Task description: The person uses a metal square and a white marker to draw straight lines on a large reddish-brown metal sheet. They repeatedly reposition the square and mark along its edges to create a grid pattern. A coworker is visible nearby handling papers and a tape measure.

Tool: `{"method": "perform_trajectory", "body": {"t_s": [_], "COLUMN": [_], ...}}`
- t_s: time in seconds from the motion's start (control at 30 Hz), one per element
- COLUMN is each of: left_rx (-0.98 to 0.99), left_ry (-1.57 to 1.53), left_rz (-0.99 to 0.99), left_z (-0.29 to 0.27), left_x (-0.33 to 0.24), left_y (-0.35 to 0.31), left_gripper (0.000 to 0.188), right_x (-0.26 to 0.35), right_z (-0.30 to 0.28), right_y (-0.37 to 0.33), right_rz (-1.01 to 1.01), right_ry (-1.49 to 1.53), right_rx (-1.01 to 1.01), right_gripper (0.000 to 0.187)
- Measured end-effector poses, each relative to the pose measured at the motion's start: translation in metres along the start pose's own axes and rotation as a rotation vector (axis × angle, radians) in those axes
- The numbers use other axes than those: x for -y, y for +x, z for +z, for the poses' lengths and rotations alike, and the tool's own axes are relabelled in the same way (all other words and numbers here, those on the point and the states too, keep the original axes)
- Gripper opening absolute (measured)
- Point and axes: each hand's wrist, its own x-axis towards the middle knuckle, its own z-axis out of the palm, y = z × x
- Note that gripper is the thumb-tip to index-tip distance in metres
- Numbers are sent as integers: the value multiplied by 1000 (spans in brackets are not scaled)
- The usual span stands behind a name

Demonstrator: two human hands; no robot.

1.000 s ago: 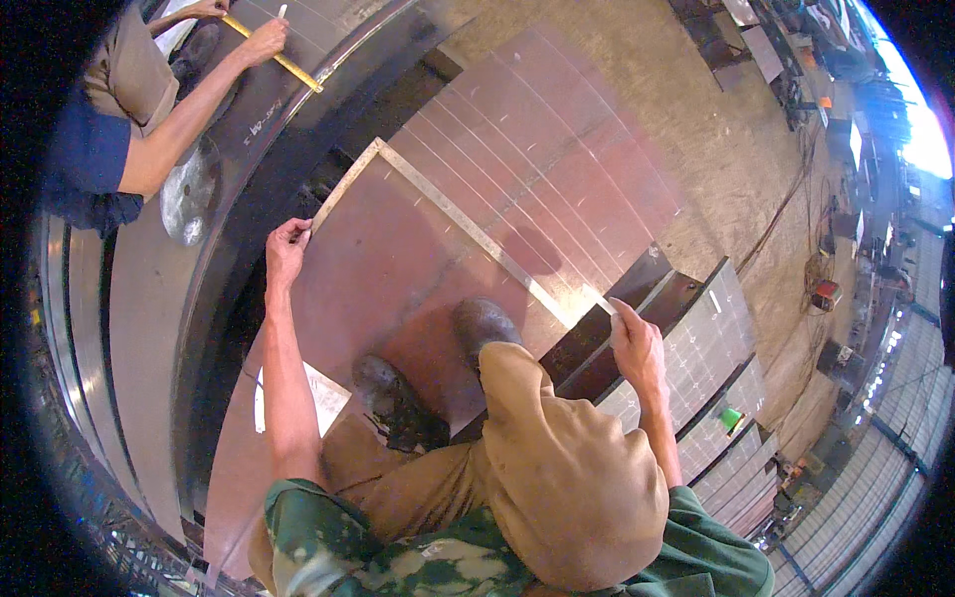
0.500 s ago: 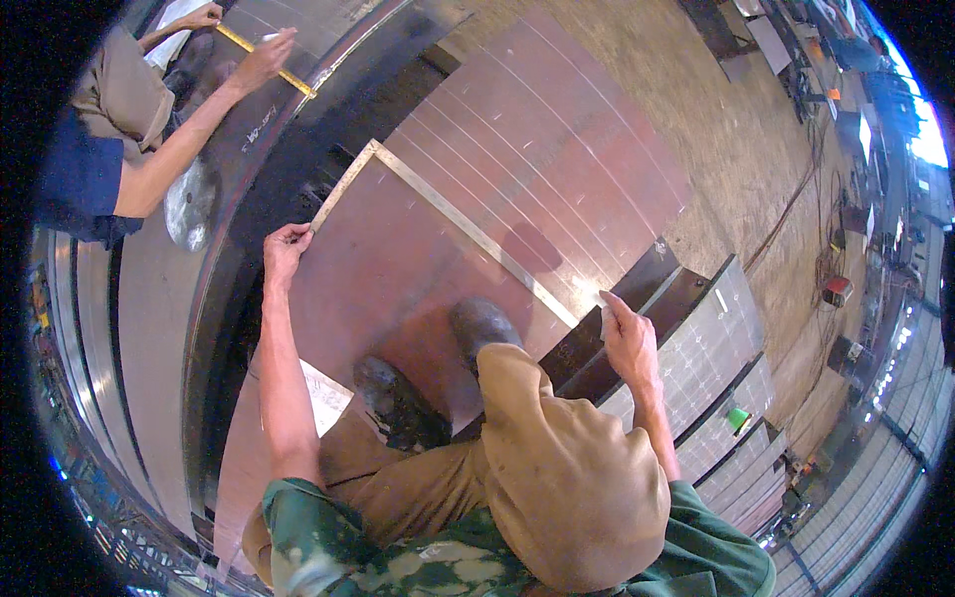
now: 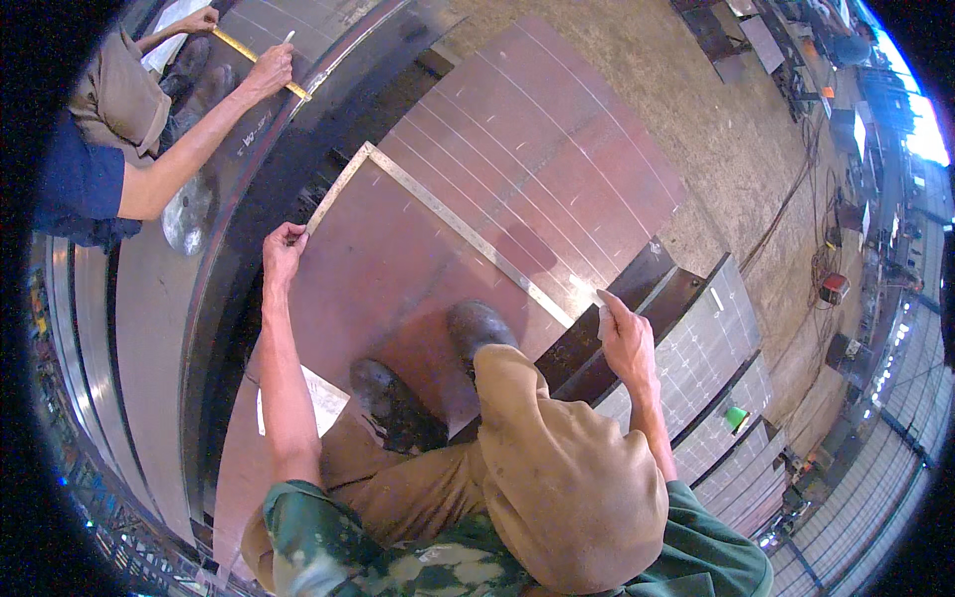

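Observation:
A large reddish-brown metal plate (image 3: 348, 274) lies beneath me, ruled with several parallel white lines. On it rests an L-shaped steel square (image 3: 466, 234), its corner pointing away from me. My left hand (image 3: 284, 257) pinches the free end of the square's short arm at the plate's left edge. My right hand (image 3: 628, 338) is held closed near the end of the long arm, apart from it. A small whitish piece (image 3: 604, 316), perhaps chalk, shows between its fingers. My boots (image 3: 482, 330) stand on the plate.
At upper left another person (image 3: 149, 184) holds a yellow measuring tape (image 3: 237, 46) across a grey plate. Dark steel channel pieces (image 3: 652, 289) and marked grey plates (image 3: 721, 308) with a green object (image 3: 736, 419) lie right. A paper sheet (image 3: 323, 398) lies beside my left forearm.
My hands and the square keep nearly the same places, with the view shifted slightly. The other person's right hand has moved lower near the tape, a white stick now showing in it.

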Motion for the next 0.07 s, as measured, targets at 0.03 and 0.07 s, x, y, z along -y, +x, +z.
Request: {"method": "perform_trajectory", "body": {"t_s": [0.03, 0.07], "left_rx": [5, 10], "left_ry": [27, 55], "left_rz": [-5, -11], "left_z": [-1, -1], "left_x": [3, 7], "left_y": [3, 5], "left_gripper": [9, 10], "right_x": [-1, -3], "right_z": [0, 0], "right_y": [0, 1], "right_rz": [-2, 32], "right_ry": [0, -12], "right_rx": [-2, 31], "right_gripper": [32, 33]}}
